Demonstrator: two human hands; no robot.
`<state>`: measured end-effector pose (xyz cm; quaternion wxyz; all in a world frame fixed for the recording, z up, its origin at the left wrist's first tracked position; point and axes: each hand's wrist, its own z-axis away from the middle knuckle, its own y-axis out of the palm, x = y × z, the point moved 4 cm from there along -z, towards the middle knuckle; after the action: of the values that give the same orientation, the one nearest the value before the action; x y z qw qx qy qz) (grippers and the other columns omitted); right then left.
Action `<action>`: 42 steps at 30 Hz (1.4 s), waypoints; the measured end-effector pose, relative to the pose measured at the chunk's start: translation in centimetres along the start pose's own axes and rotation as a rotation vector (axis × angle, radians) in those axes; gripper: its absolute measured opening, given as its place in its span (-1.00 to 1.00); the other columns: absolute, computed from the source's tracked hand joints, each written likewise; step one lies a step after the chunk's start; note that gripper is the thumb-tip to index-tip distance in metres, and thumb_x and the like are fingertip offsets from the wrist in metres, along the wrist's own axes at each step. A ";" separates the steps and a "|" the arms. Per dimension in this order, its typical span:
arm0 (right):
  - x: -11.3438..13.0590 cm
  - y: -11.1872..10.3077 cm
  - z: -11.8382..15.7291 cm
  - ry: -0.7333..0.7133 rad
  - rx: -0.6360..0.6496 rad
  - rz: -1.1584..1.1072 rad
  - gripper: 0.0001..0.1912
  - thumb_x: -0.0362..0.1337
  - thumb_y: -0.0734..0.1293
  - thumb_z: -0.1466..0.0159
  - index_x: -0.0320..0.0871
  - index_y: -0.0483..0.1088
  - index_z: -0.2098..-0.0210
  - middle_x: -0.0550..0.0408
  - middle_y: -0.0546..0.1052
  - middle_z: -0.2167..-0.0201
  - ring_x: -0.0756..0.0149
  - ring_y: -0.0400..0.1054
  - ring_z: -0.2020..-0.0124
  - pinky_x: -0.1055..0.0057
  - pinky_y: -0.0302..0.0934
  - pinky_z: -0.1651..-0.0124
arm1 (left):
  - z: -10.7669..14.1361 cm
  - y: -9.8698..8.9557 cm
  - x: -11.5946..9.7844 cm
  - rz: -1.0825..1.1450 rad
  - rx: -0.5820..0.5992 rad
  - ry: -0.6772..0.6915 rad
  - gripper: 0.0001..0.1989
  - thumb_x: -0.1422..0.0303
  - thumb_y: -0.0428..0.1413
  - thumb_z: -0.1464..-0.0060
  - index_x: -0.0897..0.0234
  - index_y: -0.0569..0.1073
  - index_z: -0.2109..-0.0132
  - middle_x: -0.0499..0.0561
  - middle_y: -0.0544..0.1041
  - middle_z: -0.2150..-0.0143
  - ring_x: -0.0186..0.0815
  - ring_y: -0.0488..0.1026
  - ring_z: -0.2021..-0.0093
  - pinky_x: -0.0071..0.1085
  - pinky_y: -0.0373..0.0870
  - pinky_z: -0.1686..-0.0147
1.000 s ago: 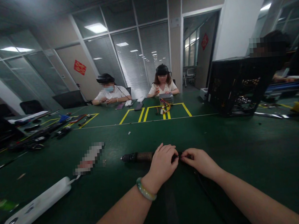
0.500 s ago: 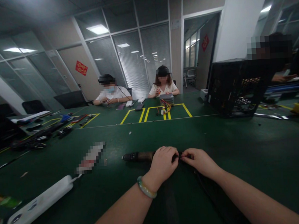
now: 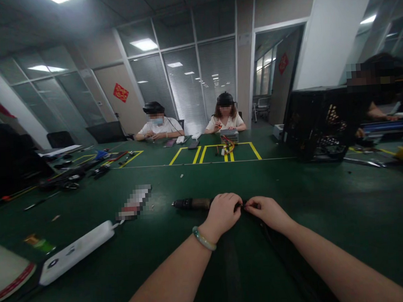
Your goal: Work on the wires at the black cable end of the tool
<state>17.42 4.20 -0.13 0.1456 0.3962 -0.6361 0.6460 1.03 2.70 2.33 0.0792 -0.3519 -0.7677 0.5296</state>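
On the green table lies a dark, pen-shaped electric screwdriver (image 3: 194, 204), its metal tip pointing left. My left hand (image 3: 226, 213), with a green bangle on the wrist, is wrapped round its rear end. Close by on the right, my right hand (image 3: 266, 211) is closed in a pinch at the tool's tail. What sits between those fingertips is dark and too small to tell, perhaps a cord end. A black cable (image 3: 271, 240) runs from below my right hand toward the front edge.
At left are a white power bank (image 3: 78, 254), a phone (image 3: 134, 203) and a white cup (image 3: 7, 267). A black computer case (image 3: 318, 125) stands at right. Two people sit opposite, one behind a power supply (image 3: 229, 135) with coloured wires. Another person sits at far right.
My view has shifted, so the scene sits further right and the white cup has come into view. Both hands stay at the tool's rear end, with only slight finger movement.
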 end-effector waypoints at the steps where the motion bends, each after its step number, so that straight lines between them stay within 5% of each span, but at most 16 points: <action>1: 0.0 0.0 0.0 0.004 0.002 -0.002 -0.75 -0.12 0.28 -0.24 -0.11 0.53 0.27 0.12 0.58 0.32 0.28 0.39 0.33 0.40 0.16 0.27 | 0.0 -0.1 -0.1 -0.003 0.001 0.000 -0.88 0.44 0.08 -0.10 0.21 0.40 0.17 -0.03 0.48 0.18 -0.25 0.39 0.09 -0.29 0.27 0.06; 19: -0.1 0.0 0.3 0.017 0.039 -0.009 -0.71 -0.08 0.27 -0.25 -0.10 0.52 0.20 0.12 0.58 0.27 0.27 0.42 0.29 0.38 0.21 0.23 | -0.8 0.0 0.3 -0.063 0.110 -0.026 -0.89 0.32 0.08 -0.16 0.21 0.39 0.17 -0.05 0.49 0.21 -0.24 0.44 0.14 -0.28 0.32 0.11; 42: 0.5 -0.1 0.1 0.028 0.012 0.004 -0.77 -0.12 0.28 -0.26 -0.06 0.52 0.27 0.14 0.57 0.32 0.28 0.39 0.34 0.40 0.17 0.30 | -0.4 0.3 0.7 -0.016 0.047 0.019 -0.91 0.36 0.08 -0.17 0.19 0.40 0.16 -0.05 0.48 0.20 -0.24 0.41 0.15 -0.27 0.28 0.12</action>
<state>17.20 3.94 0.30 0.1506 0.3868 -0.6309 0.6555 0.81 3.47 2.06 0.0990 -0.3491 -0.7571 0.5432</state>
